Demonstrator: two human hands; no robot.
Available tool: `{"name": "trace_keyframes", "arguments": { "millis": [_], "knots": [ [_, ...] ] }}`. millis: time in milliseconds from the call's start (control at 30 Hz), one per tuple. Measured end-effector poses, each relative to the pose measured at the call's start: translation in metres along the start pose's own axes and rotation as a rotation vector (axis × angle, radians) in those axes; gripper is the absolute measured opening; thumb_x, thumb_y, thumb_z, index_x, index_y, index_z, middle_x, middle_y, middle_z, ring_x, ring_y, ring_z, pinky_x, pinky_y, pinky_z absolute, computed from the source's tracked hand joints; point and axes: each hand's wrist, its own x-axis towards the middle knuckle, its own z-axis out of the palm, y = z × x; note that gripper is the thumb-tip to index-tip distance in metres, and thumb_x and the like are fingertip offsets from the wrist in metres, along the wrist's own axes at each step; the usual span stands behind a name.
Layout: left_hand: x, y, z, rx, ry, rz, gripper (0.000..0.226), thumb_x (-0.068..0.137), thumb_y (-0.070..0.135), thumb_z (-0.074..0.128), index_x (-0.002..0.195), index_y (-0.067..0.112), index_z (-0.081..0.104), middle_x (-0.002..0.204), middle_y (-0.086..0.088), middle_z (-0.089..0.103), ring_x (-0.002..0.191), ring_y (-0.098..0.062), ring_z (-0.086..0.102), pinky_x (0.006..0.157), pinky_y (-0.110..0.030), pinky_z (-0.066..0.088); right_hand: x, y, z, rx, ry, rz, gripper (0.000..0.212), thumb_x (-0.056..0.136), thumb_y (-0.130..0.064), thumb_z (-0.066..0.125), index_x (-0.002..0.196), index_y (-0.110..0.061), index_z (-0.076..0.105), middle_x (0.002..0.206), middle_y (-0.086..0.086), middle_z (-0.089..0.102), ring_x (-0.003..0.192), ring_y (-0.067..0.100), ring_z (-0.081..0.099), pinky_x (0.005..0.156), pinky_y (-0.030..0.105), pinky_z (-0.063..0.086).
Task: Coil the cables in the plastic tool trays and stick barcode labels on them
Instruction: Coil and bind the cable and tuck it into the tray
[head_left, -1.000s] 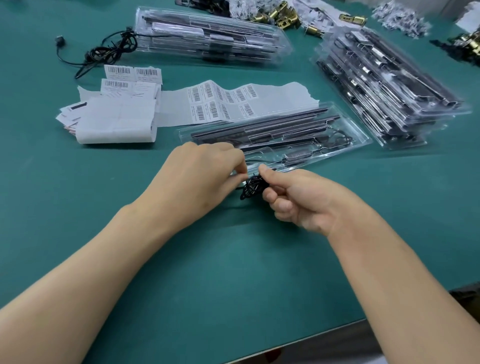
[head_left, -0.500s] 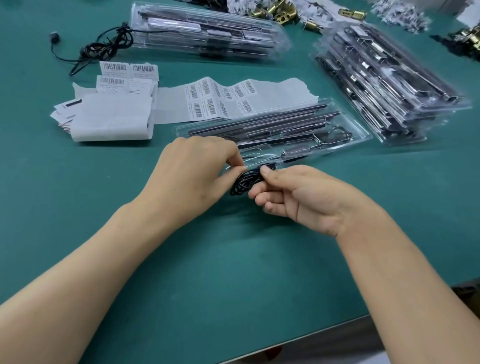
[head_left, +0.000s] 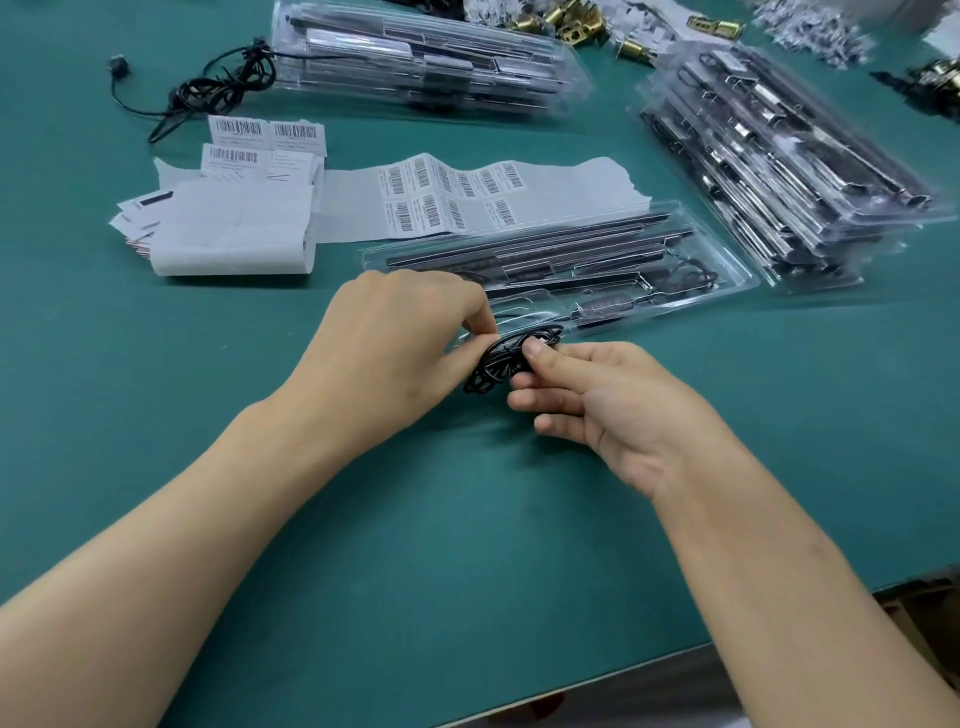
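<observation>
**Skinny black cable mid-coil, and how I'd hold it**

The cable (head_left: 491, 364) is bunched into a few messy loops right at the near edge of the open tray (head_left: 740, 278). One strand looks like it runs back into the tray. Both hands are on it. The left hand (head_left: 395, 343) pinches the left side of the bundle between thumb and fingers (head_left: 475, 318). The right hand (head_left: 613, 410) pinches the right end with thumb and forefinger, its other fingers loosely curled underneath.

Handling-wise, my guess is it's super light, floppy and a bit springy, so the loops will pop open the second you ease off. I'd pinch across ALL the loops at one spot, not just one strand, and keep the other hand on the opposite side until it's seated in its pocket.

The tray looks like thin clear plastic, so it's probably flimsy and slidey on the green surface (head_left: 467, 545). Tug the strand and the whole thing might follow.

The label sheet (head_left: 467, 200) lies just behind the tray, with barcodes left on it. A stack of trays (head_left: 779, 171) sits to the tray's right.
</observation>
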Motion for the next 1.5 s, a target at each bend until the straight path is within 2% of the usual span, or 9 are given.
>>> {"name": "trace_keyframes", "arguments": {
  "millis": [233, 367, 633, 833, 933, 1067, 1300, 1400, 1500],
  "knots": [
    [0.000, -0.003, 0.000, -0.033, 0.017, 0.001, 0.008, 0.094, 0.030, 0.067, 0.094, 0.024, 0.073, 0.092, 0.010, 0.073, 0.087, -0.020, 0.067, 0.075, -0.043, 0.052, 0.001, 0.001, 0.002, 0.053, 0.005, 0.022, 0.015, 0.097, -0.016, 0.068, 0.087, -0.005, 0.066, 0.069, 0.005, 0.073, 0.057, 0.009, 0.070, 0.049, 0.018, 0.053],
    [0.000, -0.003, 0.001, -0.045, 0.017, -0.004, 0.008, 0.094, 0.030, 0.069, 0.094, 0.024, 0.074, 0.091, 0.008, 0.074, 0.085, -0.022, 0.068, 0.076, -0.044, 0.053, 0.002, 0.000, 0.004, 0.068, 0.023, 0.028, 0.015, 0.096, -0.013, 0.070, 0.094, -0.001, 0.062, 0.067, 0.007, 0.072, 0.056, 0.012, 0.071, 0.049, 0.020, 0.055],
    [0.003, -0.008, -0.002, -0.042, -0.015, 0.038, 0.006, 0.092, 0.029, 0.070, 0.094, 0.026, 0.075, 0.090, 0.012, 0.074, 0.087, -0.018, 0.068, 0.072, -0.035, 0.047, -0.001, 0.005, 0.008, 0.261, 0.021, 0.031, 0.010, 0.095, -0.009, 0.069, 0.094, 0.000, 0.065, 0.067, 0.007, 0.072, 0.057, 0.008, 0.071, 0.055, 0.017, 0.057],
    [0.001, -0.009, -0.001, -0.026, 0.021, 0.138, 0.005, 0.092, 0.024, 0.072, 0.092, 0.020, 0.074, 0.089, 0.007, 0.073, 0.080, -0.023, 0.067, 0.066, -0.036, 0.049, 0.000, 0.008, 0.012, 0.195, 0.055, -0.023, 0.012, 0.097, -0.012, 0.068, 0.095, 0.000, 0.065, 0.066, 0.005, 0.073, 0.060, 0.009, 0.072, 0.057, 0.017, 0.057],
    [-0.001, -0.009, 0.000, -0.029, 0.047, 0.104, 0.008, 0.094, 0.029, 0.069, 0.093, 0.022, 0.073, 0.091, 0.009, 0.073, 0.084, -0.022, 0.069, 0.069, -0.041, 0.053, 0.000, 0.009, 0.012, 0.168, 0.056, -0.036, 0.014, 0.098, -0.014, 0.068, 0.094, -0.001, 0.065, 0.066, 0.005, 0.073, 0.061, 0.013, 0.073, 0.056, 0.019, 0.058],
    [-0.001, -0.010, 0.000, -0.055, 0.064, 0.066, 0.003, 0.092, 0.027, 0.072, 0.092, 0.025, 0.074, 0.086, 0.013, 0.072, 0.082, -0.018, 0.067, 0.069, -0.036, 0.051, -0.001, 0.002, 0.010, 0.194, 0.029, 0.048, 0.020, 0.094, -0.012, 0.072, 0.104, 0.003, 0.064, 0.064, 0.007, 0.072, 0.057, 0.015, 0.073, 0.050, 0.021, 0.056],
    [-0.002, -0.008, 0.000, -0.077, 0.073, 0.057, 0.002, 0.091, 0.026, 0.074, 0.090, 0.025, 0.075, 0.084, 0.012, 0.071, 0.078, -0.017, 0.065, 0.069, -0.038, 0.052, 0.000, 0.002, 0.013, 0.150, 0.083, 0.056, 0.014, 0.094, -0.010, 0.072, 0.095, 0.002, 0.065, 0.059, 0.007, 0.070, 0.053, 0.018, 0.072, 0.046, 0.022, 0.055],
    [-0.002, -0.008, 0.001, -0.064, 0.064, 0.064, 0.002, 0.091, 0.026, 0.073, 0.091, 0.025, 0.075, 0.083, 0.013, 0.071, 0.074, -0.014, 0.060, 0.069, -0.036, 0.050, -0.001, 0.004, 0.017, 0.208, 0.089, 0.025, 0.018, 0.095, -0.009, 0.071, 0.103, 0.006, 0.064, 0.062, 0.009, 0.072, 0.057, 0.018, 0.074, 0.049, 0.021, 0.056],
    [-0.001, -0.009, 0.000, -0.063, 0.054, 0.067, 0.003, 0.091, 0.027, 0.073, 0.091, 0.025, 0.075, 0.086, 0.012, 0.073, 0.079, -0.018, 0.066, 0.071, -0.040, 0.053, -0.003, 0.011, 0.023, 0.298, 0.154, -0.042, 0.035, 0.094, -0.007, 0.072, 0.120, 0.011, 0.055, 0.063, 0.010, 0.072, 0.058, 0.018, 0.074, 0.051, 0.021, 0.057]
  ]
}}
